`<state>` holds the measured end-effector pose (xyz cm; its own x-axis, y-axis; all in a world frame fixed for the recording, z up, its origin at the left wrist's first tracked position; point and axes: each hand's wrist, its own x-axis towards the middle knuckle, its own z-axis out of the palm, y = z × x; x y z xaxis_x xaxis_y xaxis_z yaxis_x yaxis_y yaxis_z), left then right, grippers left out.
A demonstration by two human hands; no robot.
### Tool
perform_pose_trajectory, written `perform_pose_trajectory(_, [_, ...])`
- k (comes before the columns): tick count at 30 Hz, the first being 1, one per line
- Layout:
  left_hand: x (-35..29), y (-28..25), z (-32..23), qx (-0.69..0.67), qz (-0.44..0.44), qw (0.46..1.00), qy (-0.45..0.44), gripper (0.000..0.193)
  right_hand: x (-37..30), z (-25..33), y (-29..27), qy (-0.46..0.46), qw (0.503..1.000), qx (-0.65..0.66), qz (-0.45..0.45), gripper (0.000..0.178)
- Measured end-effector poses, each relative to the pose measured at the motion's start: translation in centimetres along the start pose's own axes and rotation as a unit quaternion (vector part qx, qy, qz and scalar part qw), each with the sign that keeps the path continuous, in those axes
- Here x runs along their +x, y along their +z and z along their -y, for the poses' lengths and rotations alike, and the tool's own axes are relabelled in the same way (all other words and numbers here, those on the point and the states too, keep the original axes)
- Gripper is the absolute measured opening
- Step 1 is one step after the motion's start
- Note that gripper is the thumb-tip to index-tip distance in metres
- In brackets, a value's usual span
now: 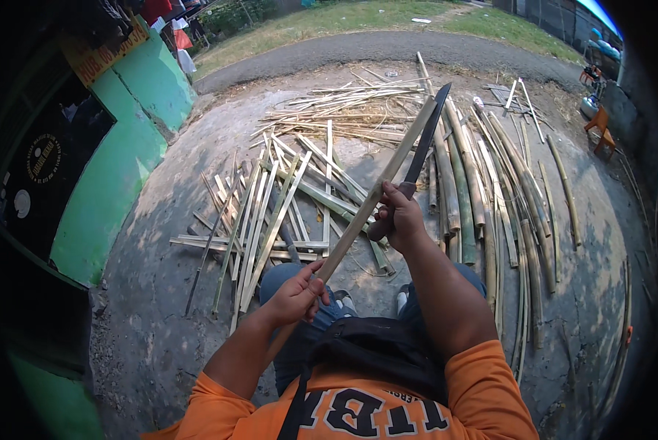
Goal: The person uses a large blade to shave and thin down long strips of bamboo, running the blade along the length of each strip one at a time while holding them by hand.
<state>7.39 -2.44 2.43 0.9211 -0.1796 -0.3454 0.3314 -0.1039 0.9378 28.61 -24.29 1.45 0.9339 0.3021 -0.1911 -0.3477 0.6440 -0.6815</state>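
Observation:
A long split bamboo strip [358, 218] slants across my lap, its upper end pointing away to the right. My left hand [296, 293] is closed around the lower part of the strip, near my left knee. In my right hand [402, 218] is a machete [425, 143] with a dark blade and a brown handle, the blade pointing up and away. The blade lies close along the right side of the strip, and the right thumb and fingertips touch the strip. Whether the cutting edge meets the bamboo, I cannot tell.
Split bamboo pieces [259, 220] lie piled ahead on the left, and thin strips [343, 106] lie farther off. Long bamboo poles [464, 183] spread over the concrete at the right. A green wall [116, 169] stands at left, an orange chair [600, 132] at far right.

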Motion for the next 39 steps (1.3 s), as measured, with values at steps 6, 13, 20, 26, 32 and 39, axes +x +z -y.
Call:
perform_pose_trajectory(6, [-3.9, -2.1, 2.4, 0.228, -0.227, 0.932, 0.166, 0.07, 0.4, -0.7, -0.7, -0.009, 0.998, -0.038, -0.049, 0.033])
perform_pose_trajectory(13, [-17.5, -3.0, 9.8, 0.4, -0.274, 0.869, 0.103, 0.088, 0.8, -0.6, -1.3, 0.013, 0.997, -0.027, -0.068, 0.029])
perform_pose_trajectory(20, [-22.6, 2.4, 15.5, 0.472, -0.328, 0.818, -0.019, 0.088, 2.1, -1.7, -2.4, 0.01, 0.998, -0.043, -0.046, 0.034])
perform_pose_trajectory(26, [-21.2, 2.7, 16.9, 0.477, -0.401, 0.778, -0.083, 0.072, 2.0, -1.7, -3.0, 0.013, 0.998, -0.036, -0.047, 0.03])
perform_pose_trajectory(32, [-20.7, 0.7, 15.7, 0.545, -0.369, 0.751, -0.049, 0.053, 1.4, -1.2, -3.2, 0.004, 0.999, -0.024, -0.042, 0.03])
perform_pose_trajectory(39, [-20.0, 1.4, 16.4, 0.477, -0.413, 0.776, -0.012, 0.028, 1.5, -0.6, -2.5, -0.001, 0.999, -0.006, -0.038, 0.043])
